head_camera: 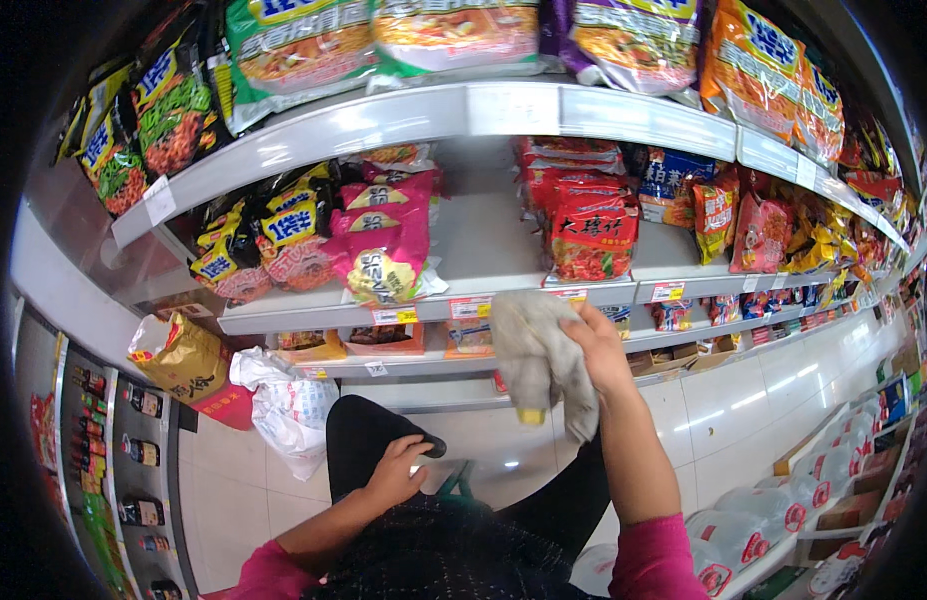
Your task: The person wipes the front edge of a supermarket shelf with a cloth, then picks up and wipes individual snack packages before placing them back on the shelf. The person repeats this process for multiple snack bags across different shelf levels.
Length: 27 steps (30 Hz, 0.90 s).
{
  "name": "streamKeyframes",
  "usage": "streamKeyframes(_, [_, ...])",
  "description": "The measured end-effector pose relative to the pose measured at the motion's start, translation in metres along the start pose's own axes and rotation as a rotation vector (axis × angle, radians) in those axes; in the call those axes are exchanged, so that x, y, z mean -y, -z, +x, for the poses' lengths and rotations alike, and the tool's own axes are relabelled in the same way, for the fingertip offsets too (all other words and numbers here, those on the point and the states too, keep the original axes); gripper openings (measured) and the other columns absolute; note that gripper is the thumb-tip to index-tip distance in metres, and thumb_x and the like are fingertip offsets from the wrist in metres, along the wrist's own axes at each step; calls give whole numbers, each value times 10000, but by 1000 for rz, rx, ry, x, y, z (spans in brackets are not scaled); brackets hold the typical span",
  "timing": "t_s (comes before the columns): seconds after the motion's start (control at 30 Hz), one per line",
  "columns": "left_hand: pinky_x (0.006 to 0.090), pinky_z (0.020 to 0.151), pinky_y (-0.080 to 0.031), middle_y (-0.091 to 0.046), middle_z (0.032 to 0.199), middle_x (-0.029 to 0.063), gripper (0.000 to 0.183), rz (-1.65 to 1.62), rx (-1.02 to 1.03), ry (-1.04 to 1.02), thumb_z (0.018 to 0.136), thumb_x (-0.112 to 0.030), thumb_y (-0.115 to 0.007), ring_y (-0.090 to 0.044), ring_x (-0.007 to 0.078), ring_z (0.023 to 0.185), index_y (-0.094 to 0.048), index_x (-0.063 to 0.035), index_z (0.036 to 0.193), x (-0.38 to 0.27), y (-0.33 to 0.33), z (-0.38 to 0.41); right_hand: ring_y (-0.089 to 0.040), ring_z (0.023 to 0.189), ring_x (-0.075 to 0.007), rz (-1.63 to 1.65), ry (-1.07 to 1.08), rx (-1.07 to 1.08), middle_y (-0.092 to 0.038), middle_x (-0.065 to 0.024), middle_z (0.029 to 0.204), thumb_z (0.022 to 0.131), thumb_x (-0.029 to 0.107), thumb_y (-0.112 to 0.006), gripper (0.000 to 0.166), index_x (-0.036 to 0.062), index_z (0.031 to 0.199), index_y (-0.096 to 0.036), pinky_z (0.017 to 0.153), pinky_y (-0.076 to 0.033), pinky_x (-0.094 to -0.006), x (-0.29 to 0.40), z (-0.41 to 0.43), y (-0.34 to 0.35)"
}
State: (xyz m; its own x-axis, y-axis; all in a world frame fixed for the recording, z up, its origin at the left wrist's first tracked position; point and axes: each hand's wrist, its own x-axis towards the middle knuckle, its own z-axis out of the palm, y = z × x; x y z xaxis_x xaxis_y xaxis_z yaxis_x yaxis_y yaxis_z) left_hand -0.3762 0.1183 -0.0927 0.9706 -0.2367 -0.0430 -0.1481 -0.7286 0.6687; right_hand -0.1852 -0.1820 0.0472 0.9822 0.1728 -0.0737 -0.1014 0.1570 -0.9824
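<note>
My right hand (597,346) grips a crumpled grey cloth (534,337). The cloth hangs down in front of the edge of a store shelf (501,240), over its price tags. On that shelf, pink noodle packets (381,251) stand left of a bare stretch and red noodle packets (592,234) are stacked to the right. My left hand (396,471) holds nothing and has its fingers apart, low by my bent leg in black trousers (362,427). Whether it rests on the leg, I cannot tell.
An upper shelf (411,112) with large noodle bags juts out above. At left on the tiled floor (227,469) stand a gold and red bag (182,360) and a white plastic bag (287,405). Sauce bottles (142,454) fill the left rack; large clear jugs (741,517) stand at right.
</note>
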Motion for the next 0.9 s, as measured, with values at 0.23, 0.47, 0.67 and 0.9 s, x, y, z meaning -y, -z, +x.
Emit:
streamKeyframes(0.23, [548, 1036, -269, -498, 1209, 183, 418, 232, -338, 84, 746, -141, -666, -420, 383, 1189, -576, -55, 1145, 58, 32, -29, -530, 1087, -409, -1322, 381, -111, -558, -223, 1155, 854, 303, -591, 430, -18, 1132, -520, 883, -457, -442, 22, 89, -103])
streamKeyframes(0.47, [613, 1073, -124, -363, 1346, 227, 556, 331, -322, 227, 773, -289, -656, -272, 419, 1292, -486, -22, 1231, 116, 13, -46, -419, 1207, -446, -1654, 135, 67, -437, -180, 1364, 851, 328, -517, 589, 167, 1395, -359, 989, -343, -558, 11, 148, -144])
streamKeyframes(0.67, [611, 1074, -135, -349, 1348, 251, 539, 248, -387, 233, 778, -277, -634, -257, 438, 1302, -469, -33, 1230, 121, 13, -38, -312, 1317, -431, -1689, -33, 45, -327, -211, 1447, 896, 337, -431, 588, 112, 1425, -309, 1033, -283, -590, -5, 245, -139])
streamKeyframes(0.9, [621, 1059, -155, -345, 1346, 259, 521, 242, -368, 253, 758, -244, -642, -265, 455, 1294, -472, -36, 1205, 122, 19, -32, -282, 1360, -352, -1422, 716, -251, -310, -207, 1457, 910, 384, -408, 575, 89, 1401, -355, 1121, -207, -487, -29, 335, -130])
